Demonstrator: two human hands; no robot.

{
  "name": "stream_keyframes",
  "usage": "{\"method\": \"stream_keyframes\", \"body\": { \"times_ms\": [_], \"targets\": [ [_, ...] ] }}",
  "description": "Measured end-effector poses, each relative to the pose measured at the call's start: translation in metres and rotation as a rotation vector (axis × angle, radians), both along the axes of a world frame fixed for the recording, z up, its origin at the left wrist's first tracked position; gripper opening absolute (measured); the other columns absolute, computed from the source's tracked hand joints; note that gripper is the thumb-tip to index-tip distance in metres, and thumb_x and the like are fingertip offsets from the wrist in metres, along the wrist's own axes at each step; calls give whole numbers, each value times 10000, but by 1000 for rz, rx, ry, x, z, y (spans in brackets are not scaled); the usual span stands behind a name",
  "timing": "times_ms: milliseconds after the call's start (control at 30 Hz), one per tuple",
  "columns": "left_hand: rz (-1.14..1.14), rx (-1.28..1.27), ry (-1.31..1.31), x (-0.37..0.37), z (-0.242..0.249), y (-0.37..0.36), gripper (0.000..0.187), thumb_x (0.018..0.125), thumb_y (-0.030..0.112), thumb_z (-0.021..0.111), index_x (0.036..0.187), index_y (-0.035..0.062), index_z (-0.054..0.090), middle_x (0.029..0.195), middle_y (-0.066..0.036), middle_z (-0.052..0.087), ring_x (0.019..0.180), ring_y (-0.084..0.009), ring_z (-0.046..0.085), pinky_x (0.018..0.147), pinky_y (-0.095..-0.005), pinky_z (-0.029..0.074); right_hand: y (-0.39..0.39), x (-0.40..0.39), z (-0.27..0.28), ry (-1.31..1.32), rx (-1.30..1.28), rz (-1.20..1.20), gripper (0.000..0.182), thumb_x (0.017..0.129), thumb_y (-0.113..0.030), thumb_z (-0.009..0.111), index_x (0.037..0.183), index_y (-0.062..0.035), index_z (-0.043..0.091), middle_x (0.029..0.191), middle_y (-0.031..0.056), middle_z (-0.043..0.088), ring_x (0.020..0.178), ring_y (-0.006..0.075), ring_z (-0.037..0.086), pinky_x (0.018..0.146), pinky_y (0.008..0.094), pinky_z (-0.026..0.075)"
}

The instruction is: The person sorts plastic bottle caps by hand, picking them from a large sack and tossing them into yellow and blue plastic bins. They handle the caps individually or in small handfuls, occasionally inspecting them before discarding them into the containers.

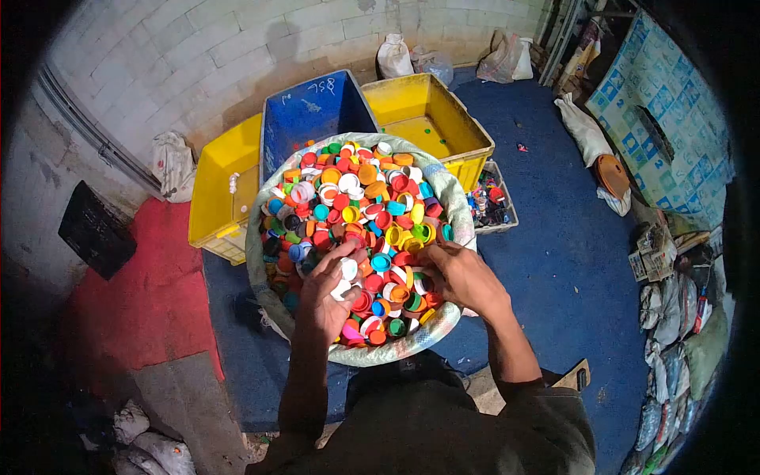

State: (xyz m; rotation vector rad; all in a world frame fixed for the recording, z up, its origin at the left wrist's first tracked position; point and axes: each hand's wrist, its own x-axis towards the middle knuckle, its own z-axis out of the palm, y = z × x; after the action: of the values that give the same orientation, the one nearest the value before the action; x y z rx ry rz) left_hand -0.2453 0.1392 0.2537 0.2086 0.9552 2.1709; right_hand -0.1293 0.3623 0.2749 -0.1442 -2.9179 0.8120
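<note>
A round, wide-mouthed woven sack [451,186] is heaped with plastic bottle caps [360,186] in red, orange, white, yellow, green and blue. My left hand [318,305] is at the near left of the heap, its fingers curled around white bottle caps [348,269]. Over the right side of the same heap is my right hand [467,279], back upward, with bent fingers pointing down among the caps. Its fingertips are partly hidden, so whatever they pinch cannot be made out.
Behind the sack stand a blue bin [309,111], a yellow bin [467,131] with a few green caps, and another yellow bin [229,190] holding white pieces. A low crate [507,214] of mixed small items sits right. Filled bags [704,348] line the right side.
</note>
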Motion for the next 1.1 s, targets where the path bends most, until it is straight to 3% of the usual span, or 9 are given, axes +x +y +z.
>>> {"method": "stream_keyframes", "body": {
  "times_ms": [167, 267, 367, 467, 633, 733, 867, 1000, 1100],
  "targets": [
    [-29, 74, -140, 2, -5, 2, 510, 914, 243, 553, 1322, -49, 458, 1155, -142, 594, 913, -201, 578, 672, -262, 463, 4, -3, -5, 103, 23, 124, 394, 775, -71, 651, 1154, -24, 551, 966, 238, 647, 912, 395, 644, 747, 470, 537],
    [-50, 65, -123, 8, -2, 9, 491, 943, 242, 505, 1337, -47, 452, 1122, -133, 597, 955, -202, 583, 800, -318, 489, 8, -4, -10, 112, 30, 142, 391, 804, -77, 635, 1178, -17, 540, 981, 239, 643, 935, 388, 639, 752, 469, 532],
    [-66, 82, -129, 9, -4, 13, 463, 947, 207, 489, 1333, -46, 455, 1109, -133, 596, 965, -223, 592, 839, -342, 500, 10, -1, -2, 94, -58, 92, 429, 800, -47, 638, 1214, -17, 528, 961, 229, 647, 909, 393, 640, 740, 466, 530],
    [-10, 86, -191, 11, 1, 16, 411, 949, 168, 470, 1302, -43, 478, 1106, -139, 600, 967, -239, 600, 819, -339, 513, 13, 2, -10, 263, -226, -29, 484, 792, -10, 642, 1260, -16, 517, 921, 197, 650, 828, 334, 665, 711, 412, 536],
    [103, 102, -272, 10, -4, 14, 377, 986, 185, 451, 1282, -46, 484, 1172, -148, 569, 1021, -241, 586, 879, -355, 497, 12, -5, -18, 427, -655, -289, 425, 839, 40, 568, 1262, 4, 553, 876, 66, 636, 737, 131, 607, 642, 270, 508],
    [198, 207, -513, 5, -2, 5, 357, 1001, 179, 441, 1277, -44, 480, 1159, -140, 559, 1029, -245, 570, 890, -348, 487, 6, -5, -6, 319, -1552, -303, 381, 822, 102, 496, 1188, 34, 578, 890, 66, 624, 703, 123, 584, 570, 251, 470],
    [192, 324, -451, 3, 7, -26, 362, 985, 247, 500, 1239, -11, 514, 1074, -91, 563, 907, -197, 558, 809, -318, 480, -30, -2, 19, 320, -1870, -229, 353, 861, -43, 483, 1201, 19, 553, 1079, 135, 612, 920, 228, 639, 753, 341, 530],
    [245, 408, -444, -10, 4, -73, 329, 977, 312, 512, 1182, 57, 552, 1017, -42, 554, 867, -158, 542, 731, -339, 463, -106, -11, 28, 272, -2060, -145, 375, 881, -71, 524, 1246, 12, 511, 1182, 151, 578, 1048, 235, 596, 881, 388, 517],
    [337, 357, -259, -31, -12, -120, 399, 1020, 307, 360, 1242, 5, 498, 1024, -98, 536, 910, -194, 525, 807, -363, 453, -180, -29, 34, 20, -2143, -103, 388, 897, 17, 479, 1284, 8, 481, 1265, 143, 545, 1139, 239, 563, 1006, 407, 453]
  ]
}}
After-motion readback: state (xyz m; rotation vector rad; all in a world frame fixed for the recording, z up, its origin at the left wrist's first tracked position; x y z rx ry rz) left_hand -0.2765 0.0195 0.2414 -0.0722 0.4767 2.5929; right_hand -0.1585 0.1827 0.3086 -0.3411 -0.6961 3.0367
